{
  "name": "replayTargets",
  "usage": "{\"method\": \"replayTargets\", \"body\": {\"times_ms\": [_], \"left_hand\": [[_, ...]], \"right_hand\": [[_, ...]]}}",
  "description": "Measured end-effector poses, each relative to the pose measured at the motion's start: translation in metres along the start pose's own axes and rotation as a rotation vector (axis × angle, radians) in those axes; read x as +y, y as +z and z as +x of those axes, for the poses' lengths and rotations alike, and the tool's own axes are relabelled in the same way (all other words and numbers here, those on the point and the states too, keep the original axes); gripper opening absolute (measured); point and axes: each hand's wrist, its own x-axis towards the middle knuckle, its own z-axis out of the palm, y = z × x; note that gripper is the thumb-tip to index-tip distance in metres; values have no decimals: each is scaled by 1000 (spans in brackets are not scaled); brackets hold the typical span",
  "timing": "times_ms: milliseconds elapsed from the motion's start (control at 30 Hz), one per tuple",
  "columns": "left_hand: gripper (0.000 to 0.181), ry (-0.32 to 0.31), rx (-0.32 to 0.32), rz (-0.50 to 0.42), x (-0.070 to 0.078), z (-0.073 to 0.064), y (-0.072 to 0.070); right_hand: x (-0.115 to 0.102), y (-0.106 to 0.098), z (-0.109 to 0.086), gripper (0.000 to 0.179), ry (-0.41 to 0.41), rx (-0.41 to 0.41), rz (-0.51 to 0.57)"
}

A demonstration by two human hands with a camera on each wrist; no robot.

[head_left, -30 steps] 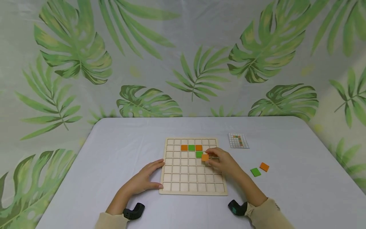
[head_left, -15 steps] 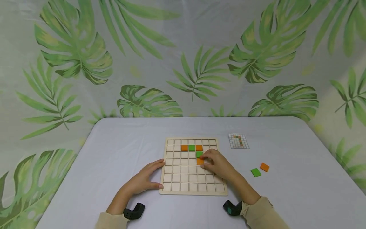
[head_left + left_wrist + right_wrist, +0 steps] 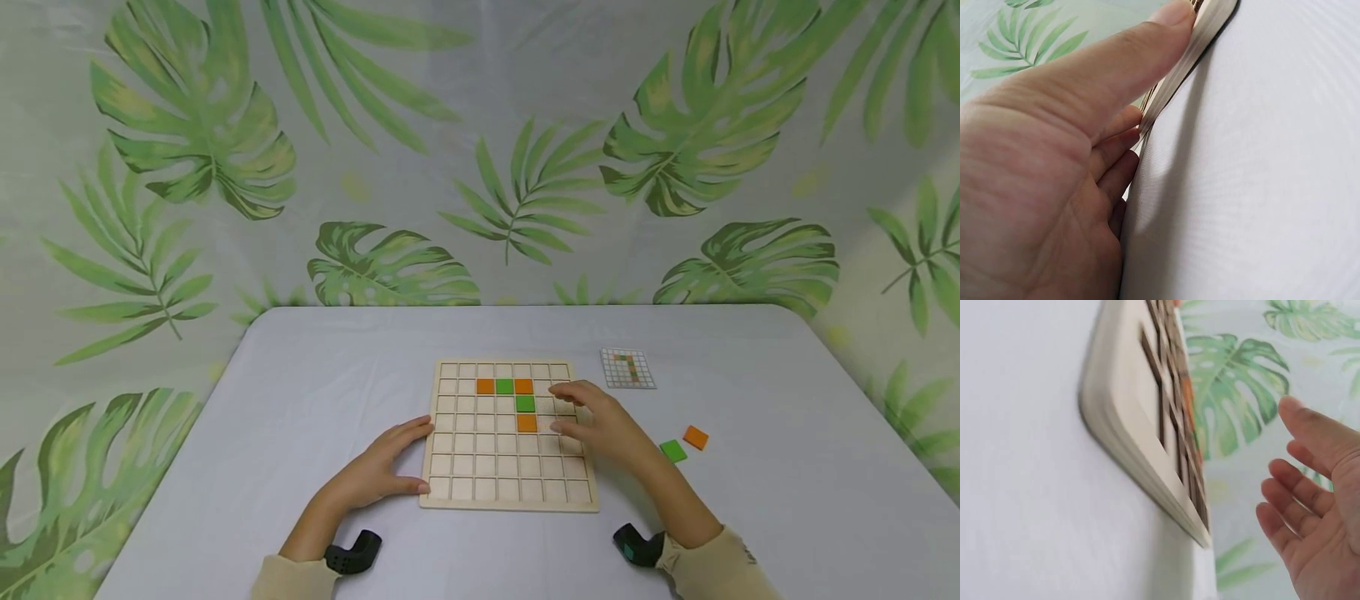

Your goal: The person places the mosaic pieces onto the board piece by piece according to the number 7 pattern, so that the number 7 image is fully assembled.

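Observation:
A wooden grid board (image 3: 487, 466) lies on the white table, with a row of square tiles near its far side: an orange tile (image 3: 486, 387), a green tile (image 3: 505, 387) and another orange tile (image 3: 523, 387). Below the last one sit a green tile (image 3: 526, 404) and an orange tile (image 3: 527, 423). My left hand (image 3: 378, 468) touches the board's left edge with fingertips and thumb; the left wrist view shows the thumb on the rim. Over the board's right side, my right hand (image 3: 603, 425) holds nothing, its thumb and fingers spread apart.
To the right of the board lie a loose green tile (image 3: 673, 451) and a loose orange tile (image 3: 696, 437). Behind them is a small pattern card (image 3: 628, 368) showing coloured squares on a grid. A leaf-printed cloth (image 3: 517, 167) hangs behind the table.
My right hand set the orange tile into a cell below the green one, let go of it and drew back to the right. My left hand stays at the board's edge.

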Motion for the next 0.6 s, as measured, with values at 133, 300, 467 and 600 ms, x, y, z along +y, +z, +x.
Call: {"method": "replayTargets", "body": {"times_ms": [133, 300, 467, 600], "left_hand": [[83, -6, -2, -4, 0, 1, 0], [82, -7, -4, -3, -1, 1, 0], [83, -11, -6, -2, 1, 1, -1], [82, -11, -8, -5, 1, 1, 0]], "right_hand": [[6, -24, -19, 52, -28, 37, -41], [21, -51, -47, 51, -2, 66, -103], [38, -68, -71, 49, 87, 64, -121], [51, -74, -85, 48, 137, 64, -147]]}}
